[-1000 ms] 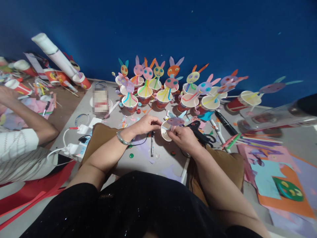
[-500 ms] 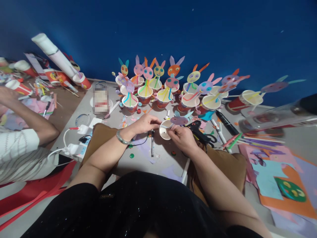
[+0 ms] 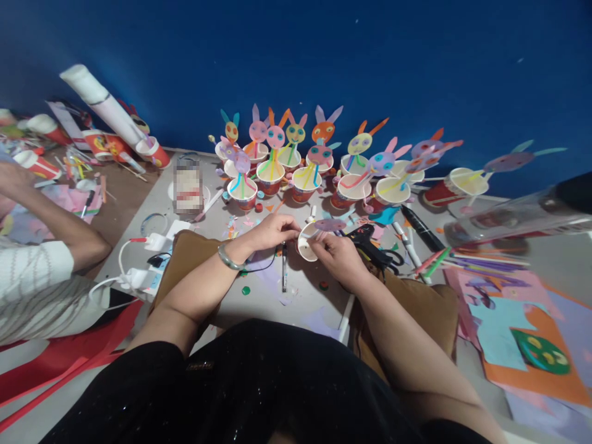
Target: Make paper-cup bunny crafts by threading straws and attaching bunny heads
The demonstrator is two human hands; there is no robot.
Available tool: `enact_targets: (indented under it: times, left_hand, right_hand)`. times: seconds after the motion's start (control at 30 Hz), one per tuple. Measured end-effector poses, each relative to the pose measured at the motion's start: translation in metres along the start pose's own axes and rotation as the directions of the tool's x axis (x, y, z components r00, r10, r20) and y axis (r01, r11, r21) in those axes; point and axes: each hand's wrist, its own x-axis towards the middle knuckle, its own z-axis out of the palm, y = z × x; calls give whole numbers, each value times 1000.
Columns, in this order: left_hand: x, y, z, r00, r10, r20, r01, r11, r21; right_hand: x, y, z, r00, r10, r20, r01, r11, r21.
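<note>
A white-lined paper cup [image 3: 304, 242] is between my hands, tilted so its inside faces me. My left hand [image 3: 276, 232] pinches the cup's left edge with thumb and fingertips. My right hand [image 3: 341, 256] is closed at the cup's right side, its fingertips reaching over the rim beside a pale strip. Just above these fingers a purple paper face [image 3: 330, 225] with bluish ears leans away from the cup. What exactly the right fingertips press is partly hidden. A black pen [image 3: 283, 268] lies below my left hand.
Several red cups with paper rabbit faces [image 3: 322, 130] stand along the blue wall. A black glue gun [image 3: 365, 242], a black marker [image 3: 423, 229] and coloured paper [image 3: 502, 333] lie rightward. White plugs [image 3: 157, 241] and a power strip are left, near another person's arm [image 3: 69, 225].
The purple paper face has shifted slightly left and tipped lower over the cup. Both hands stay at the cup, with the right fingers moved slightly.
</note>
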Motion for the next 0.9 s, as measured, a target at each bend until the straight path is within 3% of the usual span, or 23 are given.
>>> enact_targets:
  times: [0.27,0.47,0.73,0.9]
  left_hand:
    - [0,-5,2,1000,1,4,0,999,-54]
    - [0,-1,9,986,-54,159,91,967,-236]
    - [2,-7,22,952,-256,166,305,773,-556]
    - [2,-12,23,938,-251,238,346,699,-626]
  right_hand:
    - [1,3,-14,998,-26,65,28,999,-31]
    - [-1,7,-14,994,-22,106,36,990,-139]
    - [-2,15,-8,994,-107,-8,107,994,-38]
    - [-2,17,-5,995,-101,-21,101,995,-23]
